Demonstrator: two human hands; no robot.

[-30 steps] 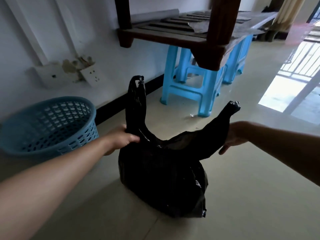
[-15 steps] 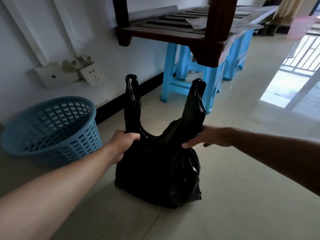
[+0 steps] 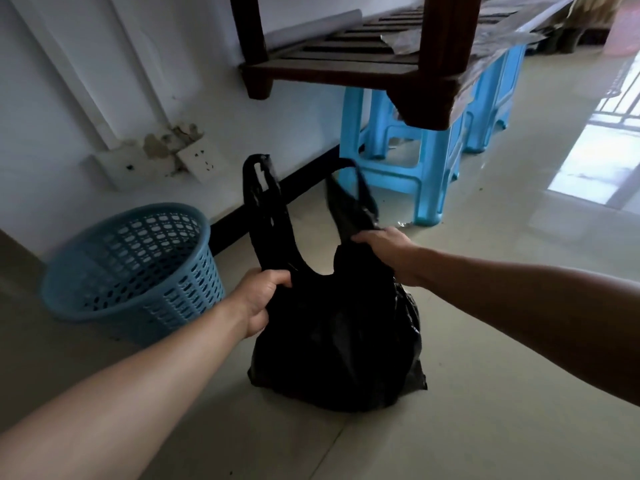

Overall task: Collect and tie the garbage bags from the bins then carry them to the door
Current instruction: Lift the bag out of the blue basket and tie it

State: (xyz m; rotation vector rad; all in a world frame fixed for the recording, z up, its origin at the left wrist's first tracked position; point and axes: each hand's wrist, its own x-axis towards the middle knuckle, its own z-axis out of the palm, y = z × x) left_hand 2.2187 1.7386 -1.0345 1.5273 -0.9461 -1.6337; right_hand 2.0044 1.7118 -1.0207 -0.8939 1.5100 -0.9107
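Observation:
A black garbage bag stands on the tiled floor in the middle of the view, its two handle loops sticking up. My left hand grips the base of the left handle. My right hand grips the base of the right handle, which leans slightly toward the left one. A blue perforated bin stands tilted against the wall to the left of the bag, with no liner visible in it.
A dark wooden slatted bench rests on blue plastic stools just beyond the bag. A loose wall socket hangs above the black skirting. Open tiled floor stretches right toward a bright doorway.
My right hand has swung its handle inward from far right toward the left handle, and the bag's top has narrowed. The left hand has kept its grip.

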